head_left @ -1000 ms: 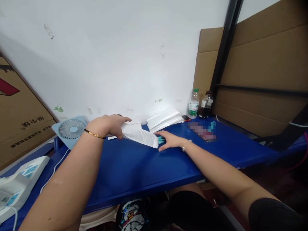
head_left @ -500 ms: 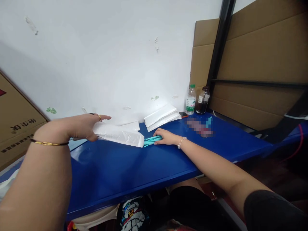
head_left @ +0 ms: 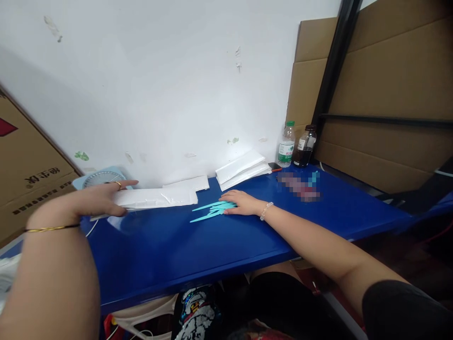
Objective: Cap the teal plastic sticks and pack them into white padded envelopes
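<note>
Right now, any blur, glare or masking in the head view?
Head view: left hand looks soft; right hand and teal strips are sharper; pale reflection on the blue table below the white packet; pixelated patch hides detail toward the table's right; lower right is dark and smeared.

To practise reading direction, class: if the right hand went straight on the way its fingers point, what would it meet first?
The right hand would first meet the teal strips, which it touches. Beyond them, the white packet in the left hand seems next, though depth is hard to judge.
</note>
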A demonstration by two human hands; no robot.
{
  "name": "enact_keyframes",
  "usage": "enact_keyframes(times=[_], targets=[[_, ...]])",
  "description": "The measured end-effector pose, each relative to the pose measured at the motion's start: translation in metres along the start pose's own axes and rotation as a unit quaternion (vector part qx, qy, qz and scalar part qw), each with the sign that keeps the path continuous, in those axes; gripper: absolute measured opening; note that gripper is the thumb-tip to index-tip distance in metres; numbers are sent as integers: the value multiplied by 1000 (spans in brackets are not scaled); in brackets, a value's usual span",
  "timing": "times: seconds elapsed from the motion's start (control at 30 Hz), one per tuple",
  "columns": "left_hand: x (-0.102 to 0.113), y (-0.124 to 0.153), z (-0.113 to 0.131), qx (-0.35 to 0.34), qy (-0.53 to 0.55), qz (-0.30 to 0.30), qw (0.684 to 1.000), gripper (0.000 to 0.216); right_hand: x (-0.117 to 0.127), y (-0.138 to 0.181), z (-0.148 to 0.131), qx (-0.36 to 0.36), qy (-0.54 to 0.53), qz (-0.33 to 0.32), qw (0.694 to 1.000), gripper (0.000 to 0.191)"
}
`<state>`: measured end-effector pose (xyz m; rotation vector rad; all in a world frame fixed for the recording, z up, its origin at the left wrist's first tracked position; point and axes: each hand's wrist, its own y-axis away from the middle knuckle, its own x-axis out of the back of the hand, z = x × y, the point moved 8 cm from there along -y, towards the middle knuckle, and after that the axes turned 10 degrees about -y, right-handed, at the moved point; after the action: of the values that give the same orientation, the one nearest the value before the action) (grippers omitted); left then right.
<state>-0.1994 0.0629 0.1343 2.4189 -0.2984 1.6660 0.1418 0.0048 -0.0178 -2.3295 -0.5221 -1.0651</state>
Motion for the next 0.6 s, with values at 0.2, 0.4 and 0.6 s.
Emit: enact_keyframes(times=[0.2, 0.4, 0.6], targets=[[-77, -17, 46, -42, 79, -87, 992, 100, -2, 9, -13, 6, -11, -20, 1000, 51], [-51, -19, 131, -154, 165, 70, 972, 74, 9, 11, -26, 7, 79, 25, 997, 46], [-37, -31, 236, -266, 161, 54, 949, 31, 27, 11, -34, 24, 222, 105, 969, 30]])
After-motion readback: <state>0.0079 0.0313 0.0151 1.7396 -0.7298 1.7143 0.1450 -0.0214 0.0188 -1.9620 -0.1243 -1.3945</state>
